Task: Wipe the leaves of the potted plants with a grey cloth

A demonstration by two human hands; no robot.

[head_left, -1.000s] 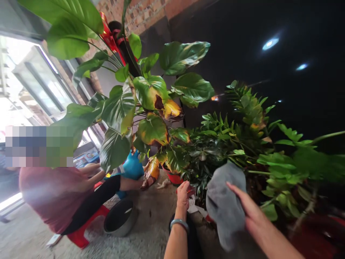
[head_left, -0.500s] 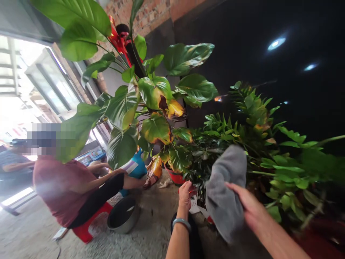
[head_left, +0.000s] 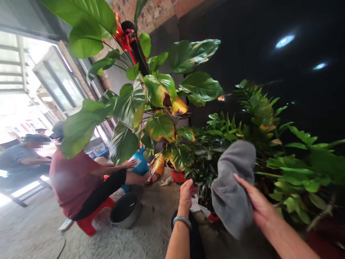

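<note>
Cloth held before the plants.
From my station, I see the right hand grasping it at its right side. The left hand is curled near the pot; I cannot tell whether it grips anything.

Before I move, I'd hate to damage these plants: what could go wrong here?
The cloth in the right hand is close to the leaves, so it might snag and tear one. The yellow leaf, brown at its edge, may drop if knocked. The tub on the floor beside the stool could be kicked.
</note>
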